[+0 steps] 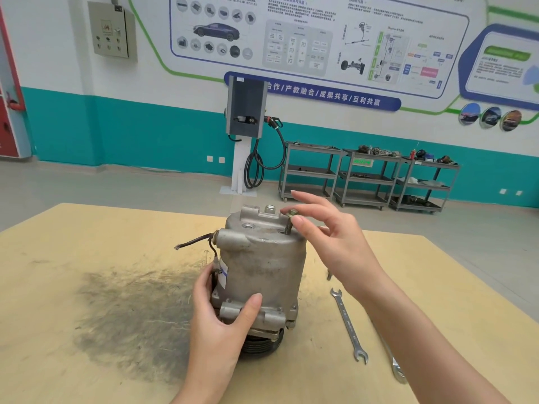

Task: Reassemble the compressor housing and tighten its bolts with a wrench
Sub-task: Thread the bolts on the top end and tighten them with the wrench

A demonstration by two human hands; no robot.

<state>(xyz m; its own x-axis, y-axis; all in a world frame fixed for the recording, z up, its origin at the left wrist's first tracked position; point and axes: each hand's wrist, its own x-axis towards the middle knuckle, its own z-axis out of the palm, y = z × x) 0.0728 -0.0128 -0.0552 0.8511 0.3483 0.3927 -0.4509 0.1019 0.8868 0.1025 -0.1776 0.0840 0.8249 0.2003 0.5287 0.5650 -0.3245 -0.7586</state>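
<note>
A grey metal compressor housing (262, 266) stands upright on the wooden table (87, 258), its black pulley at the bottom. My left hand (221, 319) grips its lower left side, thumb across the front. My right hand (323, 228) pinches the head of a bolt (290, 221) that stands slightly tilted in a hole on the housing's top right. An empty bolt hole shows at top centre. An open-ended wrench (348, 325) lies flat on the table to the right of the housing. A second wrench (395, 367) lies beyond it, partly hidden by my right forearm.
A small bolt (329, 274) stands on the table behind my right wrist. A dark smudge (131, 313) covers the table left of the housing. A frayed wire (192, 242) sticks out leftward from the housing. Grey carts (370, 176) and a charging post (245, 135) stand by the far wall.
</note>
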